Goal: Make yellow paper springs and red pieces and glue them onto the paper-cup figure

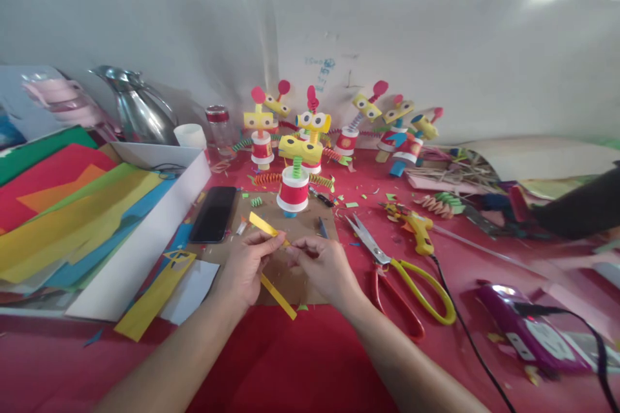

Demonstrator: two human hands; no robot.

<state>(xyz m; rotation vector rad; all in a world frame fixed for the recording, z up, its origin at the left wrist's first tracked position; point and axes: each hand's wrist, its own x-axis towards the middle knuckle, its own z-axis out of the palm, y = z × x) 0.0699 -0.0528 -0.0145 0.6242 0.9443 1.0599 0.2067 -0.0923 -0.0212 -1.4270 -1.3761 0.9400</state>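
Observation:
My left hand (250, 262) is closed on a yellow paper strip (262, 224), pinching it between thumb and finger. One strip end points up and left; another narrow yellow length (278, 297) slants down from under the hand. Whether both are one piece is hidden. My right hand (325, 264) is closed too, its fingertips pinching the strip close to the left thumb. Both hands are over a brown cardboard sheet (285, 287). Just beyond them stands a paper-cup figure (294, 188) with a yellow tube head and folded-paper spring arms.
Several similar figures (261, 148) line the wall. To the right lie large scissors (375, 246), a yellow glue gun (422, 232) with its cord, and a purple device (533, 329). A phone (213, 214) and a white box (140, 232) of coloured paper are left.

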